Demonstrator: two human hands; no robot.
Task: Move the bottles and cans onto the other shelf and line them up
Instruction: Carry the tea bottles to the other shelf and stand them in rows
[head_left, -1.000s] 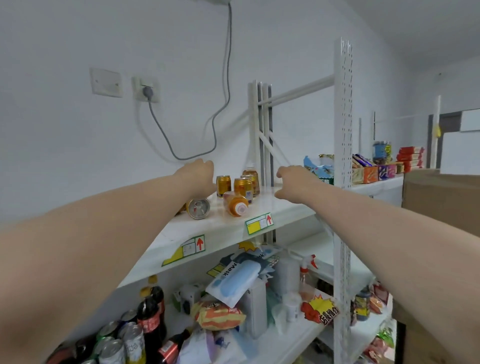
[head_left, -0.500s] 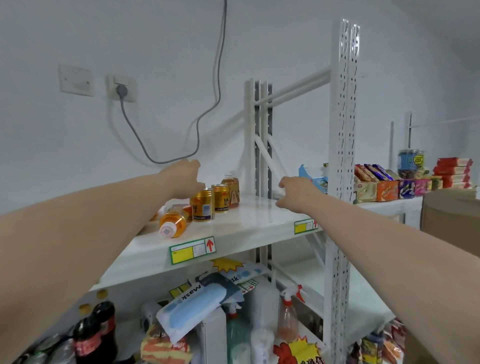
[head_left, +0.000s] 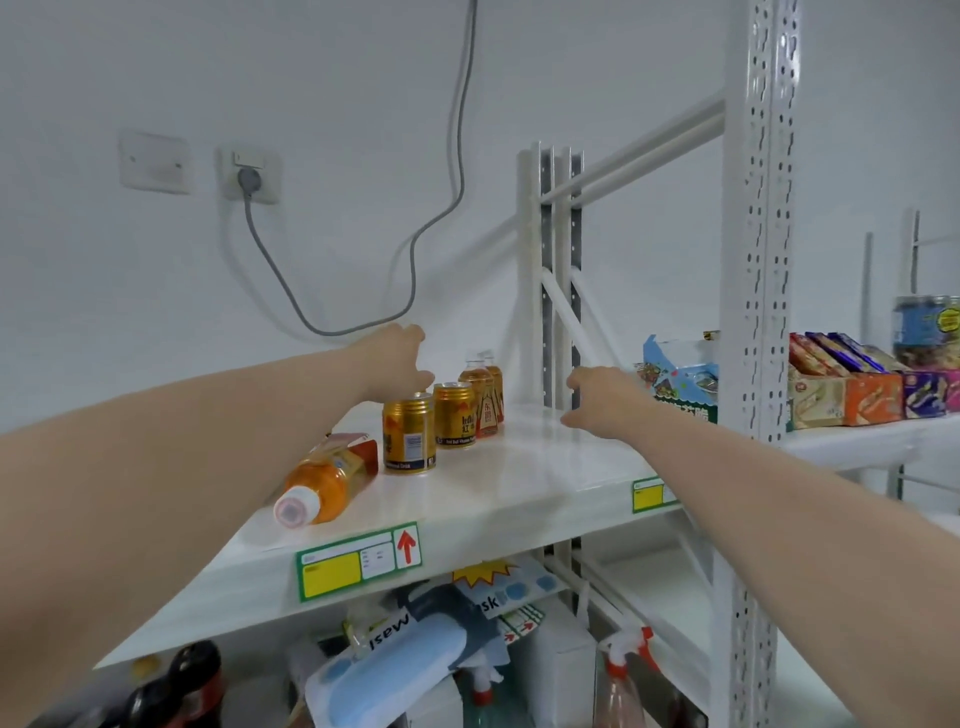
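On the lower level, nearest the camera, stand dark cola bottles (head_left: 171, 686), a blue mask pack (head_left: 395, 670) and a red-topped spray bottle (head_left: 621, 670). Above them, the white shelf (head_left: 545, 467) carries a green and yellow price label (head_left: 358, 561) on its front edge.

An orange juice bottle (head_left: 324, 480) lies on its side near the shelf's front left, with its white cap pointing toward the camera. Just behind it a gold can (head_left: 409, 439) stands upright, and a second gold can (head_left: 454, 415) stands close beside that. Two small amber tea bottles (head_left: 483, 395) come next, so the four upright items form a row running toward the back wall.

The left hand (head_left: 397, 364) hovers over the nearer can with its fingers spread and relaxed, and the thumb sits just above the can's top. It holds nothing. The right hand (head_left: 597, 400) hangs above the bare right part of the shelf with loosely curled fingers, also holding nothing.

Past the perforated upright post (head_left: 758, 260), the neighbouring shelf holds snack boxes (head_left: 857, 395) and a clear jar (head_left: 927, 327). A grey cable (head_left: 415, 244) runs from a plug in the wall socket (head_left: 249, 176).
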